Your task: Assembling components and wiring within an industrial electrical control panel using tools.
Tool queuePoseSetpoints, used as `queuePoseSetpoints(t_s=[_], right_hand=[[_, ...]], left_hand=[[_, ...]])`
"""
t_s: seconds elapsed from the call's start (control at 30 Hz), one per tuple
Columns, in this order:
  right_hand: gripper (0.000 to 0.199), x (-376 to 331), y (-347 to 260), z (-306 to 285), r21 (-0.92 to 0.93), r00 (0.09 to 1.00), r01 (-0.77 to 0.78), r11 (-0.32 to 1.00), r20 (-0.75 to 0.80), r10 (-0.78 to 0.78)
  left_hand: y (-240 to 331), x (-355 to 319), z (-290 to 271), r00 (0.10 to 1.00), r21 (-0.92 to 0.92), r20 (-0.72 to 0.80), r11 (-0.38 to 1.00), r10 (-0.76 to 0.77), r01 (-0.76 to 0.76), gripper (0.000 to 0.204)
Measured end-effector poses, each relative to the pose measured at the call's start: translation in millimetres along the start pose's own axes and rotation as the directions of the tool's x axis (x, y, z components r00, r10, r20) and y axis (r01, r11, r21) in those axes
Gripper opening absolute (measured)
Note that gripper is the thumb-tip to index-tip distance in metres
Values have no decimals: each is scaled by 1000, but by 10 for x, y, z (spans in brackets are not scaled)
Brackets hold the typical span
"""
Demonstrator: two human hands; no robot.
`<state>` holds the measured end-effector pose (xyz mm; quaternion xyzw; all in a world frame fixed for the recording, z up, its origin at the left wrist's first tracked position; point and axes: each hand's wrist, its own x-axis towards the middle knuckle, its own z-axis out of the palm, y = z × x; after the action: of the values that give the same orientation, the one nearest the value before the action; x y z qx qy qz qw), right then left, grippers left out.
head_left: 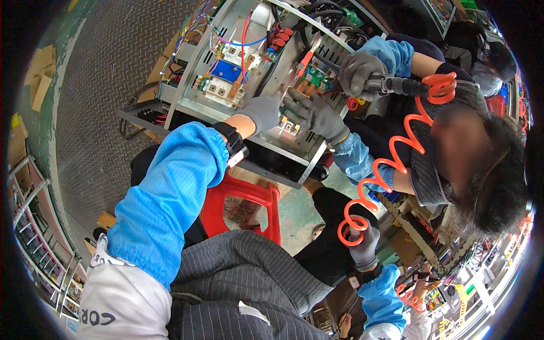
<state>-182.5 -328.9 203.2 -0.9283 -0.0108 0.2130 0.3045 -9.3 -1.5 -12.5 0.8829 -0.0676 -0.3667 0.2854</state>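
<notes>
My left hand (262, 114), in a grey glove, reaches over the near side of an open metal chassis (197, 106). It rests by an inner metal plate; its fingertips are hidden. My right hand (366, 245), also gloved, is closed around the lower end of an orange coiled air hose (398, 161). That hose runs up to a dark air tool (391, 86), which a co-worker's gloved hand (362, 73) grips. The co-worker's other hand (317, 118) is inside the chassis, close to my left fingers. Beside it lie a green circuit board (317, 78) and copper bars.
White power modules with a blue block (228, 71) and several loose wires fill the chassis's left half. A red plastic stool (243, 195) stands below it. The co-worker (453, 141) sits at right. Patterned metal flooring (107, 85) and a rack (42, 232) are at left.
</notes>
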Motion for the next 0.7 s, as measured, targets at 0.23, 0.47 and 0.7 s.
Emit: queuePoseSetpoints(t_s=[0.23,0.47,0.7], right_hand=[[36,-28,88,1,-11,999,41,999,-5,-41],[27,68,-84,-18,-25,999,30,999,-14,-31],[23,70,-116,-4,11,999,23,1000,-27,-23]], left_hand=[[-21,22,33,999,0,-40,1000,1,-1,33],[-59,7,38,995,39,-99,999,-10,14,29],[-203,98,152,985,85,-175,996,11,4,27]])
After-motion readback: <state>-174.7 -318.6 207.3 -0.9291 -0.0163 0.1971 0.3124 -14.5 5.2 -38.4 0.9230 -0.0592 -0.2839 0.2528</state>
